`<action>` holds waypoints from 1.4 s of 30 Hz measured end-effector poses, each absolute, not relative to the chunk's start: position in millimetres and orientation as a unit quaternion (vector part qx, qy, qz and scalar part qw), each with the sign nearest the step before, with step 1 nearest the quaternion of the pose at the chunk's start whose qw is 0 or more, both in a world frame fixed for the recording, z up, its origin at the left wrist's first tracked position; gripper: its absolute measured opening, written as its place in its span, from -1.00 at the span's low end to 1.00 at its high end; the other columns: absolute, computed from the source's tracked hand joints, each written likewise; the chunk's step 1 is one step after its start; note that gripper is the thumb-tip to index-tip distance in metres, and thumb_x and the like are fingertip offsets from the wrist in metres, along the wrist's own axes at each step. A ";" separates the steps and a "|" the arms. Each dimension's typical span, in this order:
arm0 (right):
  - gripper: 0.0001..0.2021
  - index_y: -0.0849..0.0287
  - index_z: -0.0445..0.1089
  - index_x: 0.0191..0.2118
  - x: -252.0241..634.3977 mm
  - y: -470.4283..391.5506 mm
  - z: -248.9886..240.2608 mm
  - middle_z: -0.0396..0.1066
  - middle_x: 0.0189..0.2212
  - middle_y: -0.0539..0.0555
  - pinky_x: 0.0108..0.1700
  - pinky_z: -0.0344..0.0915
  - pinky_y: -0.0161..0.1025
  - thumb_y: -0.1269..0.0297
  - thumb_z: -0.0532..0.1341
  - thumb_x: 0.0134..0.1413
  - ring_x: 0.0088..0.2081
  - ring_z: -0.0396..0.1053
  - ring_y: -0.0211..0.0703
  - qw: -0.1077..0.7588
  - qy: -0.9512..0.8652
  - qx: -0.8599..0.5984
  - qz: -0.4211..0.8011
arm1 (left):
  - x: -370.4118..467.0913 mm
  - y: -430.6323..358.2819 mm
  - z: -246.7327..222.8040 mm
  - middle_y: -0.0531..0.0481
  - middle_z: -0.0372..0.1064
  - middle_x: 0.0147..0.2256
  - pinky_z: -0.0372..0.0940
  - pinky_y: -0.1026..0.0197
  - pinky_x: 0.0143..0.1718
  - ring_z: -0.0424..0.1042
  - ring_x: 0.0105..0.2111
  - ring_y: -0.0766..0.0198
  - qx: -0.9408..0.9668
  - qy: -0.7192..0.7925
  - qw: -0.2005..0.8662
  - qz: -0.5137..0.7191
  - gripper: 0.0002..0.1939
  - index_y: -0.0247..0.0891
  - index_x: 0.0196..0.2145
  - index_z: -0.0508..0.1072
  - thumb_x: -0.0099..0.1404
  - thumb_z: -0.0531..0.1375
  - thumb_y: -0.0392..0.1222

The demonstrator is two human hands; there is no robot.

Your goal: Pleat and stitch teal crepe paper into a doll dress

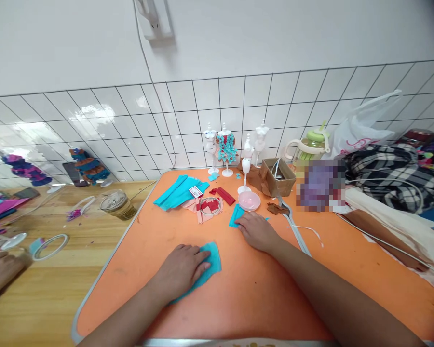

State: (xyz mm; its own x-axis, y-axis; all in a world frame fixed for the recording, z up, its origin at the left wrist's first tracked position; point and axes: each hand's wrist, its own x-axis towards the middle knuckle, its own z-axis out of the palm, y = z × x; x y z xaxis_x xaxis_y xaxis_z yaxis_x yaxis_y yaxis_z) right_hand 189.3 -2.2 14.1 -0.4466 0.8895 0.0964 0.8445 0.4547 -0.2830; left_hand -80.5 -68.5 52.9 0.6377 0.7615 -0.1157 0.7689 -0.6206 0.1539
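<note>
My left hand (183, 266) lies flat, fingers stretched over a turquoise piece of what looks like crepe paper (213, 253) on the orange table (246, 289). Further forward, my right hand (257, 231) has its fingertips on a small folded turquoise piece (234, 218), beside a pink bowl (249, 201). Beyond my hands lie a larger turquoise bundle (175, 193) with a white tag, a dark red folded strip (223, 196) and a round hoop (210, 206) over red and pale pink scraps. A bare white mini dress form (246, 164) stands behind the bowl.
More mini dress forms (227, 147) stand by the tiled wall, one dressed in turquoise ruffles. A cardboard box (279, 178), a green-lidded bottle (313, 144) and checked cloth (379, 178) are rightward. Another person's hand (2, 270) and a lidded cup (118, 205) are at the left.
</note>
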 end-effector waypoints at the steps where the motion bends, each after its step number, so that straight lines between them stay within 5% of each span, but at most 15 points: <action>1: -0.67 0.11 0.38 0.00 191.1 -1.7 14.2 0.40 -0.14 0.14 -0.05 0.15 -0.17 0.31 -0.05 0.26 -0.08 0.27 -0.06 0.120 -0.848 -0.504 0.110 | -84.6 -68.6 50.7 -0.06 0.39 -0.26 0.20 0.08 -0.21 0.37 -0.25 0.13 0.892 0.444 0.089 -0.023 -0.64 -0.10 -0.02 0.36 0.39 -0.10 0.00; 10: -0.66 0.02 0.35 0.05 177.9 -24.4 17.1 0.38 -0.16 0.09 -0.22 0.19 -0.28 0.35 0.00 0.22 -0.15 0.33 -0.15 0.161 -0.862 -0.455 0.153 | -59.2 -45.7 33.6 -0.15 0.31 -0.24 0.19 0.07 -0.27 0.30 -0.23 0.05 0.827 0.562 -0.029 -0.010 -0.66 -0.25 -0.15 0.35 0.35 -0.05 0.03; 17: -0.65 0.06 0.34 0.06 175.4 -23.9 9.2 0.32 0.06 0.12 0.10 0.06 0.02 0.23 0.15 0.15 0.05 0.20 0.07 0.162 -0.857 -0.485 0.064 | -37.2 -21.0 26.4 -0.19 0.31 -0.24 0.18 0.03 -0.26 0.29 -0.22 0.00 0.810 0.579 -0.089 0.021 -0.60 -0.29 -0.18 0.36 0.34 -0.05 0.09; 21: -0.58 0.04 0.28 0.12 176.9 -27.5 6.4 0.34 0.07 0.08 0.09 0.09 0.00 0.19 0.16 0.13 0.05 0.21 0.02 0.158 -0.870 -0.456 0.102 | -44.5 -16.5 26.9 -0.20 0.34 -0.27 0.21 0.01 -0.27 0.32 -0.24 0.01 0.791 0.604 -0.079 0.057 -0.58 -0.30 -0.15 0.38 0.38 -0.12 0.04; 24: -0.60 0.03 0.31 0.08 178.7 -30.1 9.0 0.34 0.07 0.06 0.07 0.13 -0.02 0.20 0.19 0.09 0.03 0.24 0.00 0.163 -0.876 -0.435 0.131 | -59.0 -15.6 27.4 -0.14 0.37 -0.15 0.21 0.03 -0.08 0.32 -0.11 0.10 0.873 0.479 -0.020 0.087 -0.68 -0.20 -0.12 0.40 0.40 -0.08 -0.07; 28: -0.70 0.08 0.36 0.00 175.5 -27.3 8.5 0.26 0.12 0.09 0.09 0.15 -0.11 0.22 0.14 0.15 0.07 0.23 -0.07 0.218 -0.851 -0.456 0.144 | -68.1 -17.6 19.6 -0.10 0.21 0.13 0.08 0.02 0.15 0.17 0.13 0.10 0.919 0.381 0.050 0.090 -0.59 -0.15 0.10 0.28 0.36 0.00 0.00; 33: -0.74 0.17 0.38 -0.07 167.5 -13.8 2.2 0.35 -0.06 0.18 0.03 0.18 -0.10 0.26 0.16 0.12 0.01 0.25 0.00 0.223 -0.767 -0.590 0.121 | -61.5 -22.3 15.2 -0.11 0.21 0.12 0.08 -0.05 0.11 0.17 0.12 0.04 0.894 0.432 0.065 0.100 -0.51 -0.12 0.10 0.28 0.29 0.05 0.12; 38: -0.88 0.16 0.38 -0.35 180.1 -3.6 16.7 0.38 -0.29 0.05 -0.18 0.25 -0.22 0.36 0.28 -0.09 -0.21 0.31 -0.13 0.234 -0.707 -0.601 0.290 | -59.9 -24.3 18.4 -0.07 0.18 0.13 -0.03 -0.12 0.15 0.14 0.13 0.03 0.875 0.464 0.087 0.108 -0.46 -0.05 0.09 0.28 0.20 0.13 0.17; 42: -0.68 0.12 0.30 -0.16 185.3 -5.8 43.7 0.24 -0.53 -0.10 -0.48 0.21 -0.36 0.22 0.28 -0.09 -0.53 0.22 -0.33 0.306 -0.577 -0.472 0.592 | -50.4 -28.2 17.6 -0.08 0.19 0.12 0.06 -0.13 0.07 0.15 0.11 -0.02 0.840 0.517 0.108 0.124 -0.49 -0.05 0.09 0.30 0.20 0.14 0.08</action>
